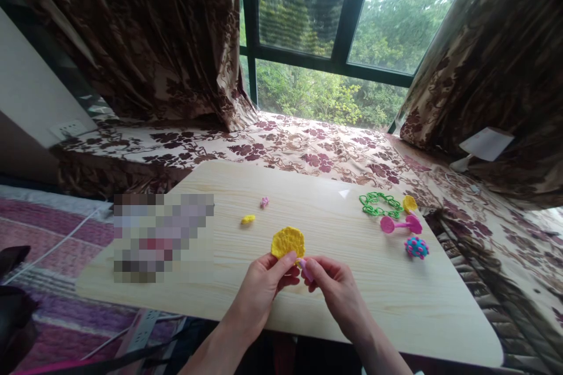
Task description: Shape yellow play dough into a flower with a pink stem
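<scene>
Reference thing: flat round yellow clay disc with a ridged edge (287,241), held just above the near middle of the pale wooden tabletop (396,304). Left of the disc and a little further back: small yellow clay lump (247,219), lying on the wood, apart from the disc. Between that lump and the disc, further back again: small pink clay scrap (264,202). Directly below the disc: the person's left hand (259,287), thumb and fingertips pinched shut on the disc's lower edge, with the disc face turned towards the camera. Just right of the disc's lower edge: short pale pink clay stick (307,269), clamped between thumb and forefinger of the person's right hand (338,290). The stick lies close beside the disc; whether they touch cannot be resolved. The hands are close together, fingertips nearly meeting. Well right of the disc, further back: green looped chain (379,205), with a small yellow piece (409,204) at its right end. Right of the disc, at about its height: pink dumbbell-shaped tool (400,224), lying flat. Furthest right of the disc, just beside the tool: blue ball studded with pink dots (416,247). Behind the disc: brown floral cloth (308,146) and dark-framed window (308,41).
</scene>
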The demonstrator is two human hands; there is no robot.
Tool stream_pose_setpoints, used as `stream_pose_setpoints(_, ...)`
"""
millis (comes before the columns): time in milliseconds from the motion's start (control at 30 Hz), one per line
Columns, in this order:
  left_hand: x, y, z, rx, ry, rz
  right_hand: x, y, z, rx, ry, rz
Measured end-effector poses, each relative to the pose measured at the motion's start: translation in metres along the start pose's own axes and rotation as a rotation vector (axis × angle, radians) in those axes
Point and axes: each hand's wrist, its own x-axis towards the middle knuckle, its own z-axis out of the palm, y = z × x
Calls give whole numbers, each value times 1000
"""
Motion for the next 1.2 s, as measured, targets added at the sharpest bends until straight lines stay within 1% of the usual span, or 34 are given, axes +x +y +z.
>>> stream_pose_setpoints(100, 2, -4, 1, -18, 55, 28, 1, 3, 2, 20, 49, -1)
stream_pose_setpoints(167, 4, -8, 1, -39, 85, 32, 1, 7, 5, -3, 119, -40)
stream_pose_setpoints(233, 5, -10, 2, -52, 106, 37, -1, 11, 8, -70, 212, -126)
stream_pose_setpoints(333, 5, -12, 5, -46, 116, 70, -4, 13, 11, -251, 302, -325)
stream_pose_setpoints(400, 3, -11, 7, -37, 111, 88, -5, 12, 12, -356, 318, -431)
stream_pose_setpoints(433, 2, -9, 8, -31, 104, 94, -5, 11, 12, -388, 323, -462)
stream_pose_setpoints(600, -1, -4, 7, 43, 47, 122, -5, 10, 13, -468, 313, -523)
stream_pose_setpoints(733, 0, -4, 4, 82, 34, 132, -7, 11, 14, -502, 292, -639)
stream_pose_setpoints(800, 0, -5, 3, 91, 34, 129, -8, 11, 13, -525, 273, -659)
stream_pose_setpoints(967, -2, -3, 1, 195, 51, 158, -6, 15, 11, -561, 250, -622)
stream_pose_setpoints(1133, -4, -1, 0, 278, 38, 154, -5, 17, 11, -510, 282, -596)
stream_pose_setpoints(1200, -4, -1, -1, 286, 49, 153, -5, 15, 10, -480, 259, -562)
